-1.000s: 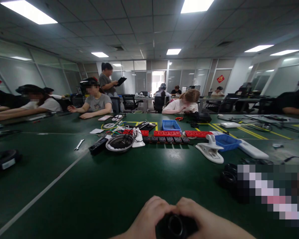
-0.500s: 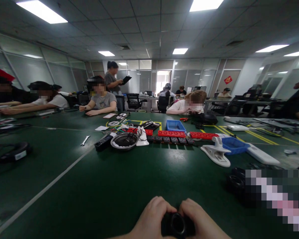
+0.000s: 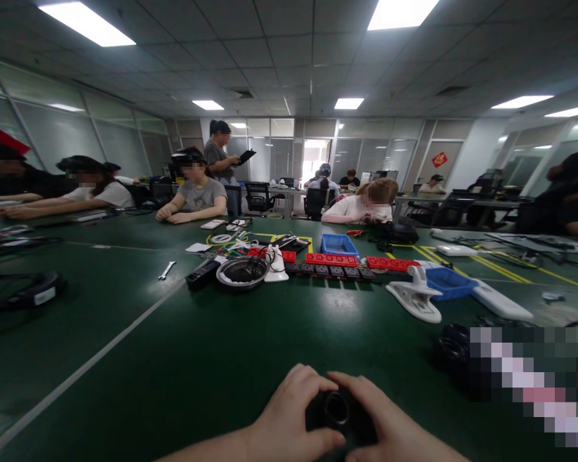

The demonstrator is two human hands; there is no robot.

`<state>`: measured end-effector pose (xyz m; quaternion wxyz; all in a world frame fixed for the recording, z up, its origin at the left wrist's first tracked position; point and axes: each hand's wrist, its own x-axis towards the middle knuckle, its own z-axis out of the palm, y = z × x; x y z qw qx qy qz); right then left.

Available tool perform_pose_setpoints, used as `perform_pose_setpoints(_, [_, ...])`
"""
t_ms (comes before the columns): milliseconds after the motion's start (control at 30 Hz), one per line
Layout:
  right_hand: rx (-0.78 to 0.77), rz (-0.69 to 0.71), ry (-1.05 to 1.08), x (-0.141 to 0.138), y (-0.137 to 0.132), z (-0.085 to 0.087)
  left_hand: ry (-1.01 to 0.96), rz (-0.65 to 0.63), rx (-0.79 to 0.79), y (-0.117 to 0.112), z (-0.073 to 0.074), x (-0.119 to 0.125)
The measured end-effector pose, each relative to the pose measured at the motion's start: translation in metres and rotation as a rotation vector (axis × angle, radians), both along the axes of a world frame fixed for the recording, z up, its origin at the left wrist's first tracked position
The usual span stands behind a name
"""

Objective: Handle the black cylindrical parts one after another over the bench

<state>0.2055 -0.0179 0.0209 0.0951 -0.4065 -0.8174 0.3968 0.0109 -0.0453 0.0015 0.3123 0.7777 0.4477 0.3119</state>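
Both my hands meet at the bottom centre over the green table (image 3: 183, 359). My left hand (image 3: 289, 417) and my right hand (image 3: 390, 430) are wrapped round a small black round part with a hole in its middle (image 3: 337, 410). The fingers of both curl closed on it from either side. The lower part of the black part is hidden behind my thumbs.
Further out lie a metal bowl (image 3: 242, 273), red and black power strips (image 3: 337, 260), blue bins (image 3: 338, 243), a white clamp-like piece (image 3: 414, 296), a wrench (image 3: 166, 271) and black rings (image 3: 450, 350) at right. Several people sit or stand along the far side.
My hands with the black part have shifted slightly up and left in view, and my forearms show more. The camera has tilted a little; the table things stay put.
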Motion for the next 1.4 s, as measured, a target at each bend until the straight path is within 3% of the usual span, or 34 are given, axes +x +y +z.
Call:
perform_pose_setpoints(200, [-0.034,0.063,-0.012,-0.003,0.004,0.014,-0.018,-0.048,-0.002,0.002,0.002,-0.003])
perform_pose_setpoints(567, [0.064,0.046,-0.106,-0.009,0.008,0.003,0.027,-0.043,-0.014,0.006,-0.004,-0.003])
perform_pose_setpoints(767, [0.066,0.058,-0.085,-0.01,0.01,0.002,0.034,-0.048,-0.067,0.008,-0.001,-0.003])
perform_pose_setpoints(900, [0.111,0.04,-0.058,-0.011,0.011,-0.009,0.024,0.016,-0.08,0.008,0.002,-0.001])
perform_pose_setpoints(1067, [0.252,-0.133,-0.145,-0.019,0.006,-0.026,0.028,0.157,-0.134,0.006,0.0,0.004])
perform_pose_setpoints(1200, [0.379,-0.204,-0.207,-0.025,0.001,-0.028,0.048,0.262,-0.125,0.002,0.001,0.008])
perform_pose_setpoints(1300, [0.364,-0.163,-0.096,-0.017,0.005,-0.025,0.061,0.259,-0.09,0.003,-0.001,0.008])
perform_pose_setpoints(1400, [0.179,-0.148,0.241,0.004,0.019,-0.021,0.08,0.215,-0.056,0.009,-0.01,0.007])
